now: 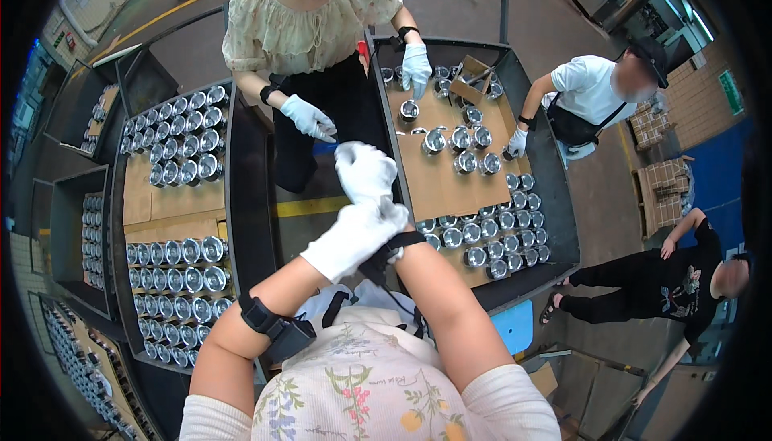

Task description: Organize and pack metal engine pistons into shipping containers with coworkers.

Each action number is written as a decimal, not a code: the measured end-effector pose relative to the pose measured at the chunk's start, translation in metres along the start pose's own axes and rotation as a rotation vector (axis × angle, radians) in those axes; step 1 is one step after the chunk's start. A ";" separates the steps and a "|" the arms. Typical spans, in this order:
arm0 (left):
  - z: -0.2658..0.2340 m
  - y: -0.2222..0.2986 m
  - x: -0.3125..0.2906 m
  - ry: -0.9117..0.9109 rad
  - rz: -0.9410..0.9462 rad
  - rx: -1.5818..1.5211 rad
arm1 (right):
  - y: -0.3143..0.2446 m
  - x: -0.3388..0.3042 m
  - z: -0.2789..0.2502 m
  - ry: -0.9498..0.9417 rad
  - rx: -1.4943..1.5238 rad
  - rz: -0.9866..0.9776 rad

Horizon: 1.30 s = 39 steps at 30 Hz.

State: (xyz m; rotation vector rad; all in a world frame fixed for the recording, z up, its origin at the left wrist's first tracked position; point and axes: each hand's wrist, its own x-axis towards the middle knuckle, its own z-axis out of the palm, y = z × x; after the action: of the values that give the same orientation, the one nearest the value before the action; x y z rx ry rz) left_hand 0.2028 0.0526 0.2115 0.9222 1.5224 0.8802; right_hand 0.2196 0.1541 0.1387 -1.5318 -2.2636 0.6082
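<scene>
From afar, I judge the white right glove (371, 184) on but its fitting perhaps unfinished, between left bin (256, 224) and right bin (563, 208), my left hand (360, 236) clasping its cuff, my right hand (366, 169) seemingly loosely curled.

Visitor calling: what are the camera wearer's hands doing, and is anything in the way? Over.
Left hand against right hand, near the wrist; grip unclear. Metal parts in bins both sides. Co-worker's hand close ahead.
</scene>
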 end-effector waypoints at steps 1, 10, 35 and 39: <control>-0.006 -0.012 0.007 0.041 0.116 0.119 | 0.004 0.004 -0.008 -0.014 0.213 0.115; -0.021 -0.019 0.001 0.232 0.062 -0.295 | 0.024 0.018 -0.066 -0.064 1.453 0.281; -0.056 -0.081 -0.017 -0.211 -0.403 0.058 | 0.160 -0.118 -0.186 -0.528 0.297 0.078; -0.134 -0.114 -0.035 -0.040 -0.467 0.232 | 0.159 -0.166 -0.202 -0.699 0.180 0.150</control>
State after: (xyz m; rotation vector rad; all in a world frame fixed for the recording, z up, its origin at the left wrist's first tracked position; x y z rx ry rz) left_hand 0.0627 -0.0338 0.1406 0.6949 1.7334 0.3529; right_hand 0.5064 0.0835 0.2207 -1.5696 -2.4635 1.5475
